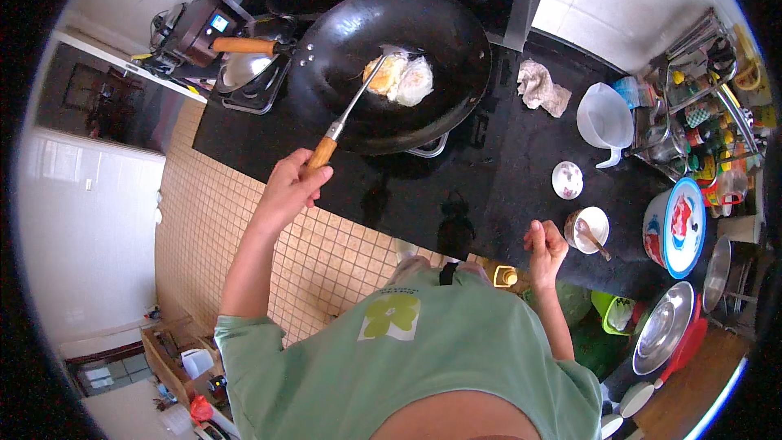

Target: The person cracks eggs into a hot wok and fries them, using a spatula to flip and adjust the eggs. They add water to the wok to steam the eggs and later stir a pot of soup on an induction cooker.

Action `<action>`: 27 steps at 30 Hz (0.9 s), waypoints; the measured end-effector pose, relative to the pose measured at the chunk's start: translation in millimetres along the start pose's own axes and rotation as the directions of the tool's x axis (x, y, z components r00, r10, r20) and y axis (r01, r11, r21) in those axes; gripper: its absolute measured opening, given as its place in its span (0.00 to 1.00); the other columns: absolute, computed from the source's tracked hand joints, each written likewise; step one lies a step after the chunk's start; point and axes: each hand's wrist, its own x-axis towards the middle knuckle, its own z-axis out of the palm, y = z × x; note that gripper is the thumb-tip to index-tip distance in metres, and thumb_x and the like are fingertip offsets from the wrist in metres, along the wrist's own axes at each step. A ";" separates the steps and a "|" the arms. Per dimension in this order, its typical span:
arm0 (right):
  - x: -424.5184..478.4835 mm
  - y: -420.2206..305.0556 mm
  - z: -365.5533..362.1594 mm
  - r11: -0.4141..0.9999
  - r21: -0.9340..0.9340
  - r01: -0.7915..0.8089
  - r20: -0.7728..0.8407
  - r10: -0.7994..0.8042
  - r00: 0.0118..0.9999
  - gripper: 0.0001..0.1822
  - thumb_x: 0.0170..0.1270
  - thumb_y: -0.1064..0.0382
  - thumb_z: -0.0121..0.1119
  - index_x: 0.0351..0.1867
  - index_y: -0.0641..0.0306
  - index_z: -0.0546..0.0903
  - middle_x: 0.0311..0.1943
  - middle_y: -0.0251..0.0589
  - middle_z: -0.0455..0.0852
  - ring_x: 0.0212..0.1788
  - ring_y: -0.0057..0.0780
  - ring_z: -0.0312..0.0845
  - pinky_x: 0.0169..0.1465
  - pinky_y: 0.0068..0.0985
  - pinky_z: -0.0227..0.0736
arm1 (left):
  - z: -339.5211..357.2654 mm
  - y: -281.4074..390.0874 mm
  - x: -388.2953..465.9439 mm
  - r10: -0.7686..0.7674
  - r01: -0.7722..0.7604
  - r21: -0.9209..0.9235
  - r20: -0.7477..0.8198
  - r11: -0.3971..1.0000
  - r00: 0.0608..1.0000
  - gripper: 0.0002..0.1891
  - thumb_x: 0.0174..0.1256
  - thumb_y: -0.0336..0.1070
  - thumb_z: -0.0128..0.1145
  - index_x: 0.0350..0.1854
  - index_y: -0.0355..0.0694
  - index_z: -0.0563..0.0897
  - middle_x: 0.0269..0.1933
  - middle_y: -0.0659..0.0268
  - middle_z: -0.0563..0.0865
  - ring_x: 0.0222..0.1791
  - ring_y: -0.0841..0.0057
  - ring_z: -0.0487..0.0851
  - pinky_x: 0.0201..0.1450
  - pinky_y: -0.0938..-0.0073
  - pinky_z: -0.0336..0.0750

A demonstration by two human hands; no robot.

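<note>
My left hand (pixel 298 184) grips the wooden handle of a metal cooking spatula (pixel 353 111). Its shaft reaches into a large black wok (pixel 342 30) and its far end meets the fried eggs (pixel 410 80), which hide most of the blade. The eggs lie together in the wok, white with a browned patch on the left. My right hand (pixel 545 250) is held loosely closed by the counter's front edge, with nothing visible in it. Just beyond it stands a small bowl (pixel 602 220) with a brown spoon (pixel 591 237) resting inside.
On the black counter are a crumpled cloth (pixel 544 88), a small white lid (pixel 567 180), a clear plastic jug (pixel 605 116) and a lidded enamel basin (pixel 684 226). A wire rack (pixel 702 98) holds several bottles. The wok's wooden handle (pixel 244 46) sticks out left above a shiny lid (pixel 244 70).
</note>
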 end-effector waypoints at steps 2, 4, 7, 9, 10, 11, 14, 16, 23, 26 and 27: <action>1.7 0.9 -1.2 1.000 0.010 -0.001 0.003 0.001 1.000 0.18 0.60 0.63 0.53 0.12 0.65 0.69 0.14 0.32 0.70 0.15 0.14 0.62 0.19 0.15 0.55 | -5.4 5.3 -2.4 -0.008 0.008 -0.017 -0.019 1.000 1.000 0.13 0.56 0.39 0.57 0.36 0.34 0.74 0.17 0.73 0.71 0.15 0.89 0.68 0.15 0.88 0.62; 3.9 0.1 -0.8 1.000 0.028 0.004 0.016 -0.004 1.000 0.18 0.60 0.63 0.53 0.12 0.66 0.68 0.14 0.32 0.70 0.15 0.14 0.62 0.19 0.15 0.55 | -9.7 12.6 -8.8 -0.018 0.016 -0.042 -0.046 0.999 0.999 0.12 0.56 0.38 0.57 0.35 0.34 0.74 0.16 0.75 0.69 0.15 0.91 0.66 0.14 0.88 0.59; 6.7 -3.1 4.7 0.999 0.038 0.024 0.029 -0.025 0.999 0.18 0.60 0.64 0.53 0.12 0.66 0.68 0.14 0.33 0.70 0.15 0.14 0.62 0.19 0.15 0.56 | -15.7 12.2 -16.3 -0.012 0.007 -0.066 -0.069 0.998 0.998 0.12 0.56 0.38 0.56 0.36 0.34 0.75 0.17 0.76 0.68 0.15 0.92 0.65 0.15 0.89 0.57; 6.4 -6.2 8.6 0.998 0.036 0.043 0.043 -0.044 0.998 0.18 0.60 0.64 0.53 0.13 0.67 0.69 0.14 0.33 0.70 0.15 0.14 0.62 0.19 0.16 0.56 | -18.6 10.7 -24.9 0.014 -0.027 -0.101 -0.131 0.994 0.991 0.11 0.56 0.37 0.56 0.37 0.35 0.75 0.17 0.77 0.68 0.15 0.92 0.64 0.16 0.89 0.56; 5.9 -8.0 10.3 0.998 0.033 0.051 0.048 -0.053 0.997 0.18 0.60 0.64 0.53 0.13 0.67 0.69 0.14 0.33 0.70 0.15 0.15 0.62 0.19 0.16 0.56 | -20.0 9.7 -28.5 0.025 -0.045 -0.119 -0.160 0.992 0.987 0.11 0.57 0.37 0.56 0.37 0.35 0.75 0.17 0.77 0.68 0.15 0.92 0.64 0.16 0.89 0.56; 5.9 -11.5 12.4 0.998 0.021 0.060 0.049 -0.061 0.997 0.18 0.60 0.64 0.53 0.13 0.67 0.70 0.14 0.33 0.70 0.15 0.15 0.63 0.19 0.16 0.56 | -23.9 9.0 -31.3 0.031 -0.054 -0.116 -0.189 0.992 0.982 0.11 0.56 0.37 0.56 0.38 0.36 0.75 0.17 0.78 0.68 0.15 0.93 0.63 0.16 0.90 0.56; 4.2 -17.0 17.2 0.996 -0.003 0.089 0.046 -0.089 0.995 0.17 0.60 0.64 0.53 0.13 0.67 0.71 0.14 0.34 0.71 0.15 0.15 0.63 0.19 0.16 0.56 | -49.4 9.3 -40.8 0.040 -0.060 -0.072 -0.252 0.996 0.967 0.12 0.56 0.38 0.57 0.39 0.37 0.76 0.18 0.79 0.68 0.15 0.94 0.62 0.17 0.90 0.54; 3.8 -19.1 20.6 0.993 -0.003 0.116 0.039 -0.116 0.993 0.18 0.60 0.64 0.53 0.13 0.68 0.71 0.14 0.34 0.71 0.14 0.15 0.63 0.19 0.16 0.56 | -74.6 14.5 -49.0 0.028 -0.026 0.013 -0.282 1.000 0.959 0.12 0.55 0.37 0.58 0.39 0.36 0.77 0.19 0.77 0.70 0.17 0.93 0.64 0.19 0.90 0.57; -10.7 -36.5 48.6 0.993 0.000 0.122 -0.075 -0.122 0.990 0.16 0.60 0.63 0.53 0.15 0.66 0.71 0.15 0.33 0.71 0.15 0.15 0.64 0.20 0.15 0.57 | -159.0 15.6 -35.2 0.180 -0.120 0.393 -0.118 0.912 0.977 0.13 0.50 0.31 0.61 0.37 0.32 0.78 0.25 0.72 0.76 0.25 0.87 0.70 0.30 0.86 0.63; -19.0 -35.2 67.1 0.990 -0.001 0.138 -0.142 -0.136 0.980 0.16 0.60 0.64 0.53 0.14 0.65 0.70 0.15 0.33 0.71 0.16 0.15 0.64 0.20 0.15 0.57 | -177.9 17.8 -14.8 0.182 -0.156 0.402 -0.028 0.902 0.983 0.11 0.50 0.30 0.60 0.36 0.32 0.78 0.24 0.73 0.75 0.25 0.87 0.68 0.29 0.85 0.62; -22.8 -35.0 74.5 0.993 0.017 0.118 -0.161 -0.114 0.980 0.17 0.60 0.64 0.54 0.13 0.65 0.70 0.15 0.33 0.71 0.16 0.15 0.64 0.20 0.15 0.57 | -181.4 15.9 -7.5 0.182 -0.163 0.380 -0.014 0.911 0.983 0.11 0.50 0.30 0.59 0.36 0.32 0.78 0.24 0.73 0.74 0.24 0.87 0.68 0.29 0.85 0.62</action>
